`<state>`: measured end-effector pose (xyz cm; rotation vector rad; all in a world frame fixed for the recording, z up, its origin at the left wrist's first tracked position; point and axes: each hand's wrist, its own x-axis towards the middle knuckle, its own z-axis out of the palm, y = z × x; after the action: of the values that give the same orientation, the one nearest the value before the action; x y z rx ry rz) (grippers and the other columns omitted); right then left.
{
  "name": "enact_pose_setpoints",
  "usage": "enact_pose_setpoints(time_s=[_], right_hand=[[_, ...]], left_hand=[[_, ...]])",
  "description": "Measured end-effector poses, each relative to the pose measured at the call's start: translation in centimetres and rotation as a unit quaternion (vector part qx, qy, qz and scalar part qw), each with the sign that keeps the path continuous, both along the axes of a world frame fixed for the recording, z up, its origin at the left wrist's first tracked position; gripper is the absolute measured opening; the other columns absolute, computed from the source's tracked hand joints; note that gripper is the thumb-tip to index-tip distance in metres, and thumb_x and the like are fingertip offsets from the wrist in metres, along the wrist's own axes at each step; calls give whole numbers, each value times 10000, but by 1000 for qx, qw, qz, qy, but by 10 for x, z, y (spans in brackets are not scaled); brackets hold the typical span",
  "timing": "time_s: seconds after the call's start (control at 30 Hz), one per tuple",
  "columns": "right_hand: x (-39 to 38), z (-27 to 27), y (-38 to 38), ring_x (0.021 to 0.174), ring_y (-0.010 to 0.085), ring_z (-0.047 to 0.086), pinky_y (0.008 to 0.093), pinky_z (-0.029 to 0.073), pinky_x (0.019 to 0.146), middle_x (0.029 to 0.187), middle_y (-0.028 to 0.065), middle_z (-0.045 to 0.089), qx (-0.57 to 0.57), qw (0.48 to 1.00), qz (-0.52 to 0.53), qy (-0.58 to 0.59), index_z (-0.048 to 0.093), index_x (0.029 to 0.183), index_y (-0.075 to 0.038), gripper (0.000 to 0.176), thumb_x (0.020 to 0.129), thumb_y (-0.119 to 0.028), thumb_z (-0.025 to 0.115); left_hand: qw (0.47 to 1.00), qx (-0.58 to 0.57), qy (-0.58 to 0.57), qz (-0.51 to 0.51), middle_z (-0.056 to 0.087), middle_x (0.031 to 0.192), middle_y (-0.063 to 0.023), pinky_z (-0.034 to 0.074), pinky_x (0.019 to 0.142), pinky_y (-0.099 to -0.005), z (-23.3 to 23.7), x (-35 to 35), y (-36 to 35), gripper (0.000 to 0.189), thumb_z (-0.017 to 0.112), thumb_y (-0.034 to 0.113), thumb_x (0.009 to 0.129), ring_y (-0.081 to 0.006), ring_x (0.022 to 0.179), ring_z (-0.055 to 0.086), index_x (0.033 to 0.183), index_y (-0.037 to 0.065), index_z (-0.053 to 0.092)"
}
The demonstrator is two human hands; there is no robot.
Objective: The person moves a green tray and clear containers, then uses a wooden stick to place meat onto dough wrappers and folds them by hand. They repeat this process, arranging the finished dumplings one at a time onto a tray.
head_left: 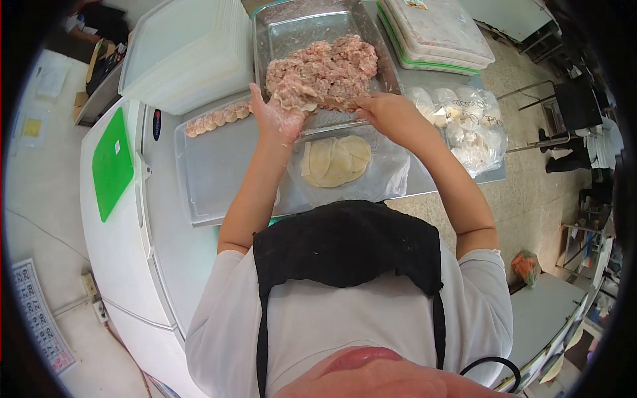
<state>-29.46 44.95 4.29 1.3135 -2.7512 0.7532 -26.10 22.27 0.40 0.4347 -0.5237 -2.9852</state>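
Note:
At the near left corner of the metal tray [391, 74], my left hand [277, 121] is palm up with the thumb raised, holding a pale dough wrapper [306, 106] partly hidden by meat. My right hand [393, 118] grips a brownish flat spatula [338, 103] whose far end reaches the left hand's fingers. Minced meat [332, 66] is heaped in the tray beyond both hands. Between my forearms, a stack of round dough wrappers [336, 161] lies on clear plastic. A row of filled dumplings [217, 119] sits along the far edge of a shallow translucent tray [222, 166].
Stacked translucent trays [186, 53] stand at the back left. Closed containers [438, 33] with green edges are at the back right. A bag of white dough pieces [468, 126] lies right of my right hand. A green board [113, 162] is far left.

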Motion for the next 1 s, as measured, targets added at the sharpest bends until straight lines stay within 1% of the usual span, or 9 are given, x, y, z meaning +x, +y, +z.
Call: enact_pose_setpoints(time_s=[0.03, 0.13, 0.23, 0.53, 0.6, 0.73, 0.8, 0.9, 1.0], right_hand=[[5, 10, 5, 846, 354, 631, 437, 505, 688, 916, 162, 643, 110, 993, -32, 16, 614, 1147, -72, 283, 935, -246, 544], [9, -4, -2, 826, 336, 636, 443, 511, 691, 918, 144, 627, 5, 999, -19, 37, 592, 1097, -78, 222, 929, -209, 532], [-9, 27, 17, 821, 346, 630, 446, 509, 684, 868, 140, 610, 119, 992, 7, 45, 580, 1128, -98, 235, 928, -211, 529], [-47, 15, 41, 843, 365, 621, 439, 497, 738, 893, 184, 628, -2, 995, 99, -12, 623, 1113, -60, 260, 948, -231, 518], [-57, 25, 54, 871, 370, 623, 423, 498, 760, 918, 193, 642, -71, 989, 93, -88, 627, 1108, -38, 292, 957, -260, 515], [-65, 28, 73, 888, 399, 619, 428, 484, 774, 935, 237, 638, -91, 962, 139, -215, 615, 1132, -43, 289, 958, -249, 511], [-59, 39, 81, 925, 386, 624, 403, 490, 802, 1008, 216, 645, -69, 966, 152, -199, 618, 1150, -36, 326, 964, -280, 510], [-55, 30, 81, 970, 370, 628, 383, 496, 833, 1101, 194, 646, -86, 964, 179, -175, 624, 1170, -35, 362, 968, -314, 513], [-70, -5, 78, 938, 378, 626, 416, 497, 815, 1053, 187, 655, -131, 954, 219, -158, 625, 1166, -62, 328, 955, -291, 522]], left_hand=[[1000, 0, 0, -3, 333, 1469, -198, 196, 1131, -566, 5, 0, 5, 885, 383, 679, 892, -384, 1368, 296, 1427, -20, 293], [998, -30, -51, 31, 236, 1525, -206, 117, 1141, -587, 23, 2, 18, 858, 359, 647, 911, -385, 1420, 198, 1457, -4, 237], [999, -44, -14, 28, 285, 1502, -207, 161, 1129, -592, 28, 1, 19, 855, 380, 644, 906, -392, 1398, 249, 1434, -22, 287], [994, 49, 9, 100, 498, 1263, -200, 379, 1017, -596, 11, -12, 27, 602, 653, 412, 853, -399, 1181, 467, 1256, 7, 465], [968, -236, 66, 53, 517, 1254, -157, 423, 992, -542, 6, -6, 32, 526, 704, 212, 821, -357, 1158, 501, 1268, 43, 485], [869, -494, 29, -1, 557, 1237, -105, 446, 972, -451, 41, 10, 57, 546, 726, 78, 778, -277, 1114, 554, 1277, 77, 505], [569, -811, 116, 67, 598, 1199, -78, 449, 957, -357, 49, 6, 59, 600, 751, 83, 746, -209, 1052, 592, 1293, 85, 504], [625, -768, 94, -108, 646, 1119, -67, 447, 943, -343, 58, 4, 54, 531, 782, 110, 705, -205, 1033, 606, 1196, 65, 583], [698, -710, 67, -62, 664, 1072, -88, 458, 899, -349, 24, 6, 41, 392, 785, 98, 690, -196, 1039, 601, 1057, 54, 653]])
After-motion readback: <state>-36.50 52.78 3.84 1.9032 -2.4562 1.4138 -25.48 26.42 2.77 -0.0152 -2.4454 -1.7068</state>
